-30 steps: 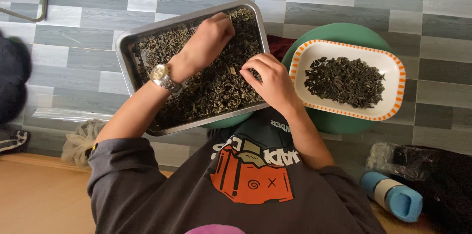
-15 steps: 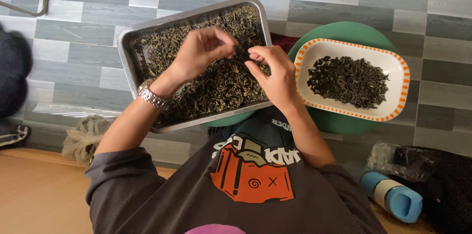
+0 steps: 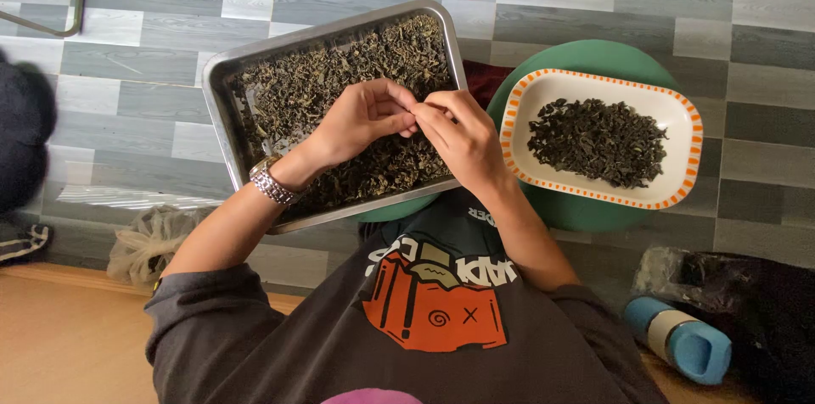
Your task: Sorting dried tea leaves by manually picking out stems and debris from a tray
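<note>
1. Left hand (image 3: 361,120): bare, no rings to be seen, no glove.
2. On that left wrist sits a silver metal wristwatch (image 3: 272,182) with a linked bracelet band that glints in the light.
3. Right hand (image 3: 458,137): bare as well, with nothing worn at the wrist.
4. Both forearms are uncovered, the sleeves (image 3: 199,302) pushed up and bunched near the elbows.
5. The top is a dark charcoal sweatshirt (image 3: 280,345), loose and soft-looking.
6. Its chest carries a big orange cartoon print (image 3: 433,306) with white block lettering and a dark teal patch above it.
7. At the bottom edge, a sliver of pink.
</note>
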